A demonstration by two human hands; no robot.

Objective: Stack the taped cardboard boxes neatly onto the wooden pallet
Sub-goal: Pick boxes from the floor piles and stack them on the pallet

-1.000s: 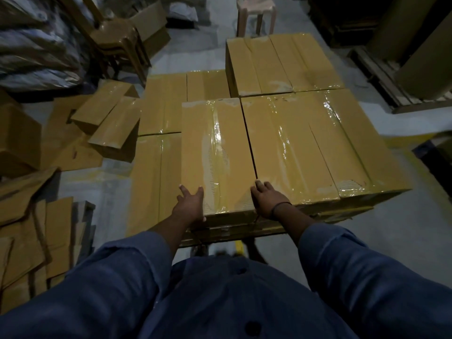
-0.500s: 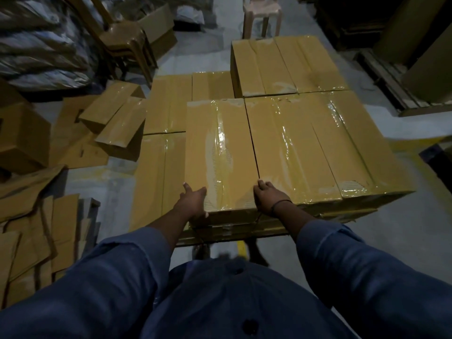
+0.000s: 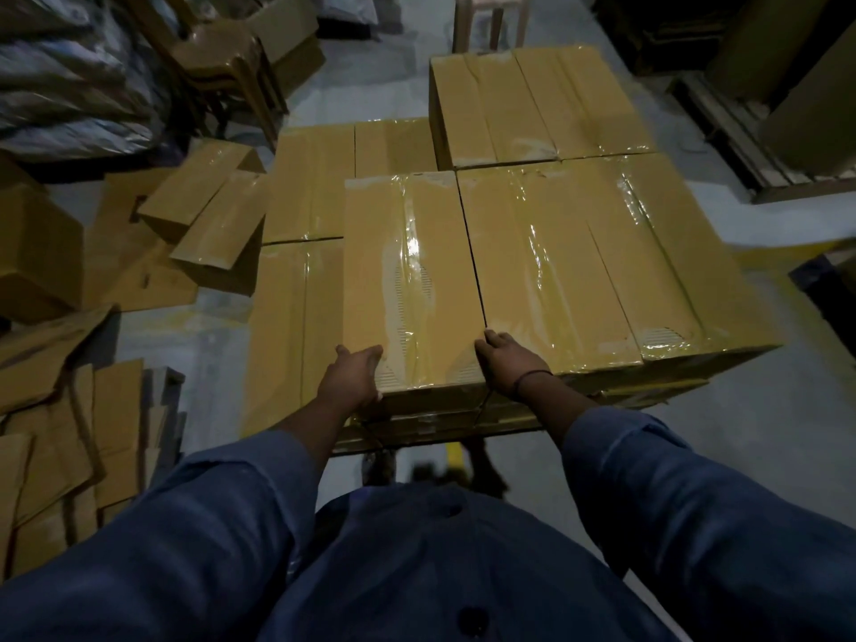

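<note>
Tan corrugated cardboard under glossy, wrinkled clear tape: the narrow box (image 3: 412,289) lies flat on the stack's top layer at centre, its long edge flush against the wider taped boxes (image 3: 602,261) at 3 o'clock. The left hand (image 3: 349,379) clasps its near corner at 7 o'clock. The right hand (image 3: 507,363) grips the opposite near corner, fingers curled into the seam. Flattened cardboard sheets (image 3: 60,410) litter the floor at 9 o'clock.

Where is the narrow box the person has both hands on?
Head view, centre: the narrow taped box lies on the top layer, left hand and right hand at its near corners, its right side against the neighbouring taped boxes.
</note>
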